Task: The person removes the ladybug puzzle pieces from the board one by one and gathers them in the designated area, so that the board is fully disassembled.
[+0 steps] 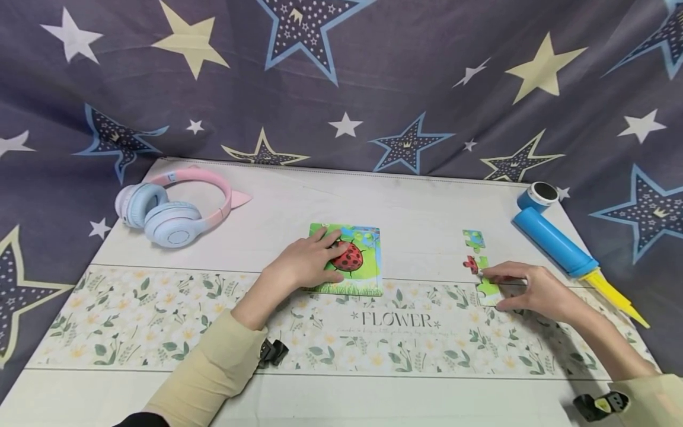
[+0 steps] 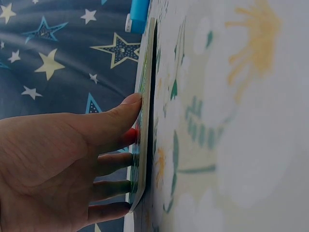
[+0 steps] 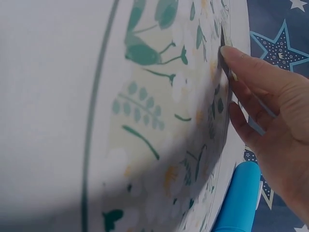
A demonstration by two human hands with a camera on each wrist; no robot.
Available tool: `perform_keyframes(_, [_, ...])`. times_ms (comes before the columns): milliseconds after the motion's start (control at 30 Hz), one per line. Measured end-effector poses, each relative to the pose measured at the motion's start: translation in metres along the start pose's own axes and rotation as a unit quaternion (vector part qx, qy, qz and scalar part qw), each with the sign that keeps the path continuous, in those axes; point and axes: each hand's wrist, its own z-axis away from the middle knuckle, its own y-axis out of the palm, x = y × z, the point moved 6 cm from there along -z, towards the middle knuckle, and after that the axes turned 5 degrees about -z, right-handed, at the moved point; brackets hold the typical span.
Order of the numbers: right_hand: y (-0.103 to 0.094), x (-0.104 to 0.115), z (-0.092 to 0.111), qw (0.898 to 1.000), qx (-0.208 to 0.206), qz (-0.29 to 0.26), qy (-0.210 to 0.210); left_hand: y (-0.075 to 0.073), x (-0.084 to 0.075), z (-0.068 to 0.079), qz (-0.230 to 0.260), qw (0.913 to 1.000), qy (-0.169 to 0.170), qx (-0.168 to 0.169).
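Observation:
A square ladybug jigsaw puzzle lies on the table, green with a blue right edge. My left hand rests flat on it with fingers spread, covering its left part. From the side in the left wrist view, the puzzle board shows its thin edge under the fingertips. To the right, my right hand pinches a green jigsaw piece between thumb and fingers at its right edge. A small red piece touches or nearly touches it. Farther back lies a blue-green piece.
Pink and blue cat-ear headphones lie at the back left. A blue pump tube with a yellow nozzle lies right of my right hand, a blue cylinder behind it. A starry curtain hangs along the table's back edge.

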Motion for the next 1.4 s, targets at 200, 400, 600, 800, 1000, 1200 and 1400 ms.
perform_keyframes(200, [-0.001, 0.003, -0.001, 0.999, -0.001, 0.022, -0.025, -0.001, 0.000, 0.001, 0.000, 1.0000, 0.003, -0.006])
perform_keyframes(400, [-0.005, 0.008, -0.006, 0.998, -0.016, 0.035, -0.041, -0.002, 0.000, 0.001, -0.003, 1.0000, 0.002, -0.008])
perform_keyframes(600, [-0.015, 0.013, -0.019, 0.997, -0.071, 0.019, -0.023, -0.002, 0.000, 0.002, 0.000, 1.0000, 0.003, -0.008])
perform_keyframes(800, [-0.026, 0.021, -0.044, 0.990, -0.131, -0.040, 0.031, -0.003, 0.001, 0.003, 0.004, 1.0000, 0.002, -0.004])
perform_keyframes(1000, [-0.024, 0.040, -0.075, 0.983, -0.152, -0.101, 0.021, -0.002, 0.003, 0.000, 0.007, 0.9999, 0.009, -0.004])
perform_keyframes(1200, [-0.012, 0.057, -0.107, 0.974, -0.167, -0.151, 0.006, -0.003, 0.003, -0.002, 0.038, 0.9992, 0.010, 0.013])
perform_keyframes(1400, [0.004, 0.076, -0.141, 0.958, -0.183, -0.217, -0.039, -0.004, 0.010, 0.001, 0.068, 0.9974, -0.002, 0.023])
